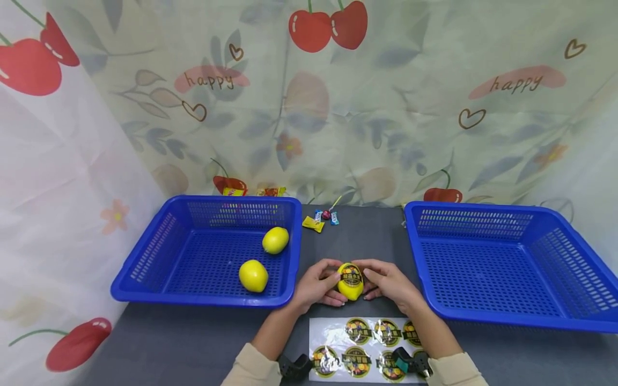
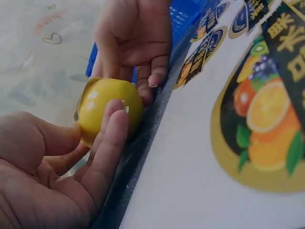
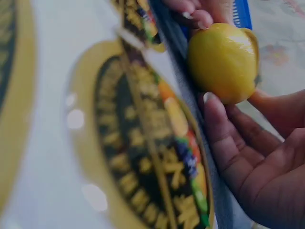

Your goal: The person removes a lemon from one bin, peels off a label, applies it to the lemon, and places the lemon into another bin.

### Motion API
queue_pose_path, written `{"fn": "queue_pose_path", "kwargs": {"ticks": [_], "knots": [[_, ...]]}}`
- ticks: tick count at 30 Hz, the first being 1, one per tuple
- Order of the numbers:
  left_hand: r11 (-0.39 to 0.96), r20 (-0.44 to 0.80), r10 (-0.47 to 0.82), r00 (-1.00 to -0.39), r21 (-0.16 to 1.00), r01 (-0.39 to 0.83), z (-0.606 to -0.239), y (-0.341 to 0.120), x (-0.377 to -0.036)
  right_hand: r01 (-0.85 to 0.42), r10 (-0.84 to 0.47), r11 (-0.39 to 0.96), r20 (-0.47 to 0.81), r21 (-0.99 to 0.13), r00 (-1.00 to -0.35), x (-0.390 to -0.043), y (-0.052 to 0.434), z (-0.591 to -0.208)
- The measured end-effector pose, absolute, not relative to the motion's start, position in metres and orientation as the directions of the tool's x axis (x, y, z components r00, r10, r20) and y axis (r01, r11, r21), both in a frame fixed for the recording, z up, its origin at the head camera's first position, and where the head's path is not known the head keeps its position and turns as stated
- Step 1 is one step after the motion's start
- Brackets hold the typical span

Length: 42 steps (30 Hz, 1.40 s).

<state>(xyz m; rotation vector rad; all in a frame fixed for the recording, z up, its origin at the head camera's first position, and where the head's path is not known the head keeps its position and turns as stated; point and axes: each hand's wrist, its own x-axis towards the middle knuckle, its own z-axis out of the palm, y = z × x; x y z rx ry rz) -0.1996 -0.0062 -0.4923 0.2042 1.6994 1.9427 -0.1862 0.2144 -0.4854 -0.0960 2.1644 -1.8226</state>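
Observation:
A yellow lemon (image 1: pixel 350 294) with a round black-and-gold sticker (image 1: pixel 351 275) on its upper face is between both hands, just above the dark table. My left hand (image 1: pixel 316 287) holds it from the left, thumb near the sticker's edge and fingers along the underside. From the right, my right hand (image 1: pixel 393 284) grips it too, its thumb close to the sticker's other edge. In the left wrist view the lemon (image 2: pixel 112 98) shows the sticker's rim standing slightly off the skin. The right wrist view shows the lemon (image 3: pixel 219 62) with fingertips of both hands against it.
A white sheet of round stickers (image 1: pixel 333 327) lies in front of the hands. On the left, a blue basket (image 1: pixel 207 299) contains two lemons (image 1: pixel 253 276). Another blue basket (image 1: pixel 512 319) stands right. Wrapped candies (image 1: pixel 314 224) and a lollipop (image 1: pixel 326 214) lie behind, before a printed curtain.

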Motion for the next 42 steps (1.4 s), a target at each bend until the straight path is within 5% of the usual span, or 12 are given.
{"fn": "queue_pose_path", "kwargs": {"ticks": [10, 19, 30, 42], "knots": [[0.082, -0.218, 0.415, -0.883, 0.976, -0.202, -0.486, 0.0, -0.194, -0.089, -0.235, 0.585, -0.063, -0.806, -0.97, -0.173, 0.193, -0.471], [0.249, -0.094, 0.387, -0.917, 0.969, 0.006, -0.486, -0.001, -0.192, -0.147, -0.195, 0.724, 0.005, -0.673, -0.981, -0.175, 0.183, -0.461], [0.525, 0.049, 0.411, -0.91, 0.804, 0.28, -0.48, -0.002, -0.19, -0.205, -0.246, 0.729, 0.03, -0.653, -0.969, -0.169, 0.207, -0.385], [0.577, 0.036, 0.429, -0.902, 0.758, 0.305, -0.477, -0.002, -0.187, -0.059, -0.13, 0.776, -0.068, -0.629, -0.989, -0.208, 0.315, -0.325]]}}
